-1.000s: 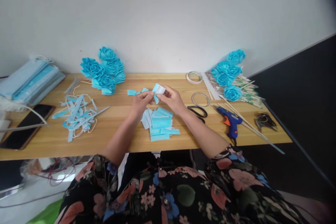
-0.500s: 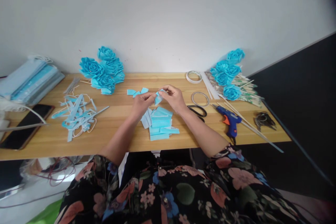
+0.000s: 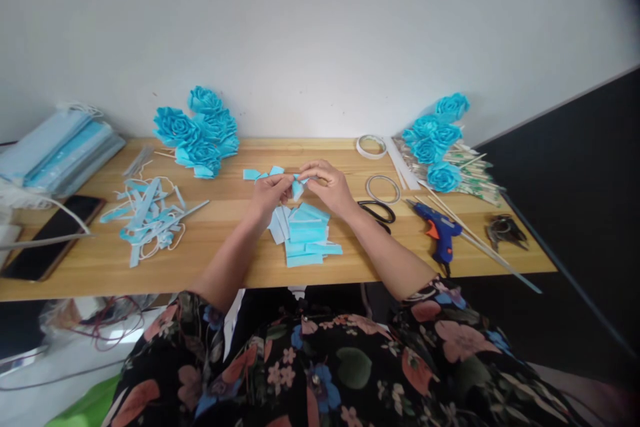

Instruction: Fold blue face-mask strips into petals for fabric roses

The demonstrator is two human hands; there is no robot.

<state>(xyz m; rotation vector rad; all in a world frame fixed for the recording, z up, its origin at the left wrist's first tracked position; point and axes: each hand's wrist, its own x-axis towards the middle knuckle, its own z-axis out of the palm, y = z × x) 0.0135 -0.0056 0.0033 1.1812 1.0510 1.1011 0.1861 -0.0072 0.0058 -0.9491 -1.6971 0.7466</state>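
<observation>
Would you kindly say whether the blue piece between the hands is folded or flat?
Folded, it seems: between left hand and right hand, the blue piece shows as a small, angled wedge.

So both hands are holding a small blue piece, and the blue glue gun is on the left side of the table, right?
Not quite: the head view shows the blue glue gun on the right side of the table, not the left. The left hand and right hand are indeed both holding a small blue piece.
</observation>
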